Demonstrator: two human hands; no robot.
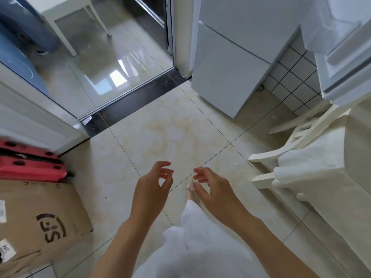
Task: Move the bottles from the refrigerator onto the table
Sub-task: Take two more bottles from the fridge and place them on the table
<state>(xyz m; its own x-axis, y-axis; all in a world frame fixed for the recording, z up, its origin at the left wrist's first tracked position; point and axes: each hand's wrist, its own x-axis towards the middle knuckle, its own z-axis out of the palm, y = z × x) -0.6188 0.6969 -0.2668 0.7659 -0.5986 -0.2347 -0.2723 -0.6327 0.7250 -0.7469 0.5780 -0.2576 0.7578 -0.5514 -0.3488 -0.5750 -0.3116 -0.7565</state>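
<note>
The white refrigerator (230, 63) stands ahead on the right, and its open door (345, 57) swings out at the upper right edge. No bottle shows in this view. My left hand (152, 187) and my right hand (212, 189) hover side by side over the tiled floor, both empty with fingers loosely spread. The cream table (329, 177) fills the right side, level with my right hand.
A cream chair (285, 149) is tucked at the table on the right. A cardboard box (40, 221) and a red case (30, 159) lie at the left. A dark door threshold (128, 101) leads to another room, where a person's legs and a white table show.
</note>
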